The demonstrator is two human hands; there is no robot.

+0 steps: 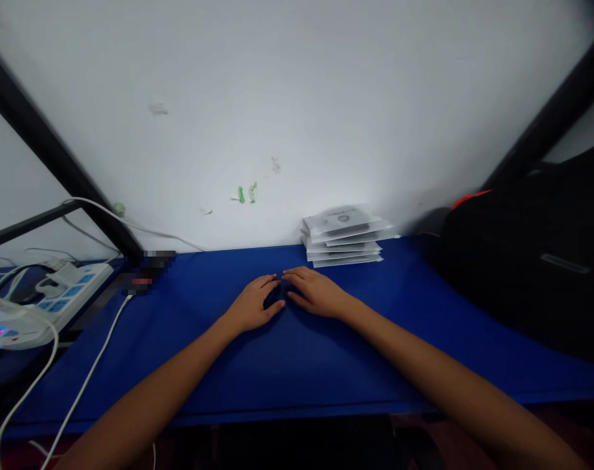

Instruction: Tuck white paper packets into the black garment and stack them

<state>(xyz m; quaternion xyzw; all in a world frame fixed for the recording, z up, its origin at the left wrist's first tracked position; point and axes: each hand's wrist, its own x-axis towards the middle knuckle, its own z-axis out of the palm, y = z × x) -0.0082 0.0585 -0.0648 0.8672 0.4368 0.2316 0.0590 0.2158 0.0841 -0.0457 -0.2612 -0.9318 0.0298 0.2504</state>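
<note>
On the blue tabletop (287,365), near its middle, my left hand (254,303) rests with its thumb and fingers apart. Facing it from the other side is my right hand (317,292), also with the thumb spread away from the fingers. The fingertips of both hands come close together, and nothing shows in either one. Just behind my right hand, against the wall, lies an uneven stack of white, partly see-through packets (343,235); the top one bears a dark round mark. Neither hand touches the stack.
At the left, a white power strip (74,297) holds plugs and cables. A phone-like dark device (150,271), partly blurred, has a white cable (94,378) running off the front edge. A large black bag (527,261) fills the right side. Behind stands a white wall (297,98).
</note>
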